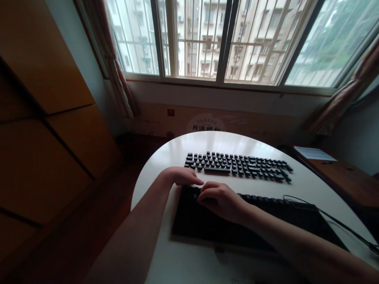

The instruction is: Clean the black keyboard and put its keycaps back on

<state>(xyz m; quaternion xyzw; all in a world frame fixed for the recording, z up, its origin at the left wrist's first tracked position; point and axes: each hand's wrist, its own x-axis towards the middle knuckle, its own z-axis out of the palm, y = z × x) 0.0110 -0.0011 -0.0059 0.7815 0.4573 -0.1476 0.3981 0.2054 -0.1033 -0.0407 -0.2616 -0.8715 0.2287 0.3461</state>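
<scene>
A black keyboard [225, 225] lies on the white table, most of its near part dark and without visible detail. Along its far edge runs a row of black keycaps [260, 198]. My left hand [184, 176] is bent at the wrist by the keyboard's far left corner, fingers folded together and pointing right; what they hold is hidden. Over the left part of the top row, my right hand [220, 198] is curled closed, its fingertips down at the keys. Anything pinched there is too small to make out. Beyond both hands, loose keycaps [237, 163] lie in rows.
The round white table [160, 157] has its curved edge on the left and far side. A black cable [340, 225] runs from the keyboard to the right. A brown desk [334, 177] with a paper [315, 153] stands at the right. Wooden cabinets [44, 165] are on the left.
</scene>
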